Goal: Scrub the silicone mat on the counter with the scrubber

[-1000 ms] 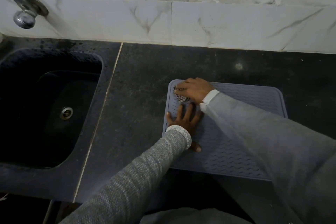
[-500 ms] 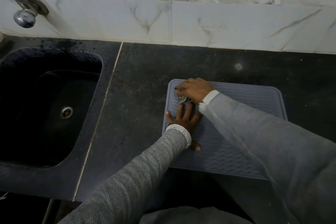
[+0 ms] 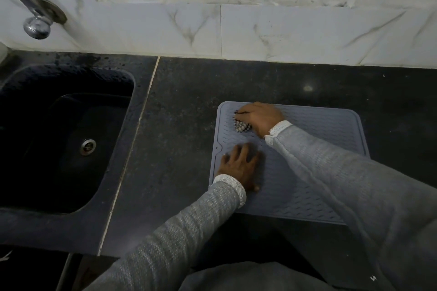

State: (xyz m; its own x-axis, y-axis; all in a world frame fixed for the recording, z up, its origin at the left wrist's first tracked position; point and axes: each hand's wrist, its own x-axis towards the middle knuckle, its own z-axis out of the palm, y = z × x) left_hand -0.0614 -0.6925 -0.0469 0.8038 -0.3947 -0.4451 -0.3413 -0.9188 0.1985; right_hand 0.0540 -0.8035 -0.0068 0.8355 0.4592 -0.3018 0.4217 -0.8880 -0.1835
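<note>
The mat (image 3: 307,172), grey and ribbed, lies flat on the dark counter (image 3: 189,113), to the right of the sink (image 3: 59,137) and a little nearer than the tiled wall (image 3: 260,30). The left hand (image 3: 240,166) lies on the mat's left side with fingers spread and straight, palm down, most likely so that the soft sheet does not slide or bunch under the rubbing. The right hand (image 3: 260,117) reaches across to the far left corner of the mat, its fingers curled over the scrubber (image 3: 242,126), a small checked pad pressed against the ribs. Judging by this, the scrubbing is under way at that corner, with the wide right and near parts of the mat probably still to be covered. A tap (image 3: 35,16) juts from the wall above the sink, well apart from the hands.
</note>
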